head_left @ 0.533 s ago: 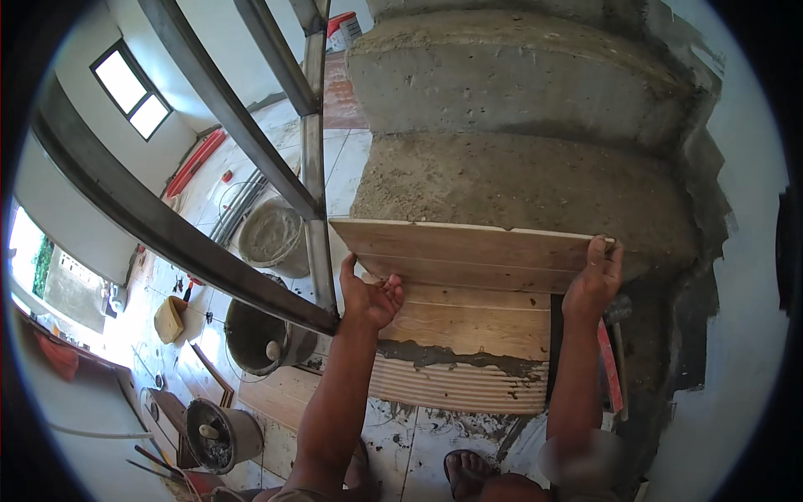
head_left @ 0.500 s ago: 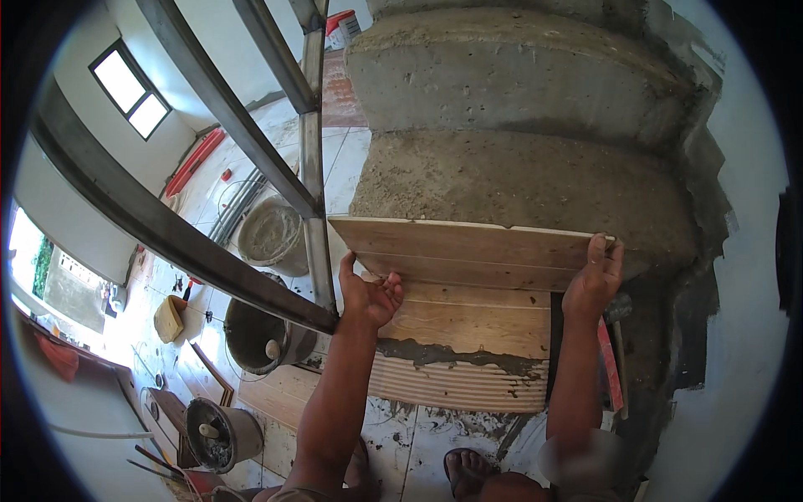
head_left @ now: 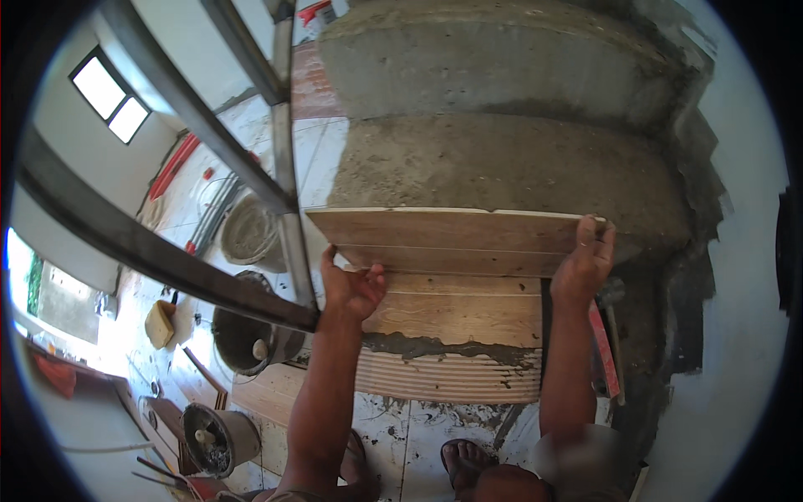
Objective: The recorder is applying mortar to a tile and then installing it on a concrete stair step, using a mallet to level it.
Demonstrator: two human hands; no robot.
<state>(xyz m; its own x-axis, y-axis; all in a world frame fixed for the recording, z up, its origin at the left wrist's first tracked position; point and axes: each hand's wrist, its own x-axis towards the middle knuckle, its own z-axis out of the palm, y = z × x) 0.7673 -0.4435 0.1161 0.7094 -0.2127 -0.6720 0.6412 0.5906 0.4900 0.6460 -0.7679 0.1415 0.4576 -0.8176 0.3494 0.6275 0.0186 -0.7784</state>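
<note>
Wood-look tile (head_left: 443, 238) held against the mortared step riser (head_left: 502, 163), long axis left-right, face toward camera. Left hand (head_left: 353, 286) grips its lower left corner; right hand (head_left: 585, 263) grips the right end, fingers curled over the top edge.

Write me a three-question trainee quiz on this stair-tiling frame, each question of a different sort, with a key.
1. True or false: both hands grip the same wood-look tile.
2. Multiple choice: where is the left hand?
A. On the tile's left end
B. Inside the bucket
C. On the steel railing
3. Short answer: what covers the bare step just above the held tile?

Key
1. True: the left hand holds its left end, the right hand its right end.
2. A
3. Rough grey mortar or cement; no tile lies on it.
</note>
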